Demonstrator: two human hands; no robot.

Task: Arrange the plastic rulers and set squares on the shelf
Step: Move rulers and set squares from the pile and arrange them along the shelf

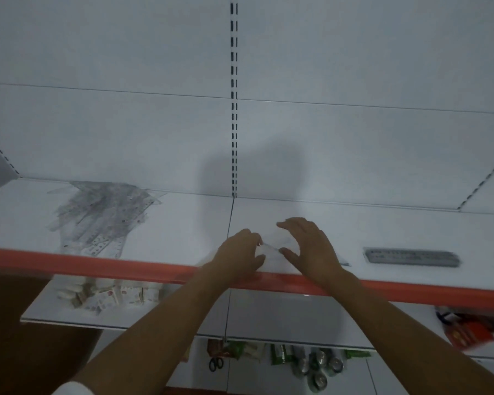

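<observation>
the left hand [241, 249] curls its fingers [255, 238] round the near end of a clear set square [271, 249] lying on the white shelf [340, 223], while the right hand [308, 243] arches over it, fingers spread wide and thumb near its edge. a heap of clear rulers [100, 218] lies well left of the fingers, and a grey ruler stack [411, 256] to their right.
</observation>
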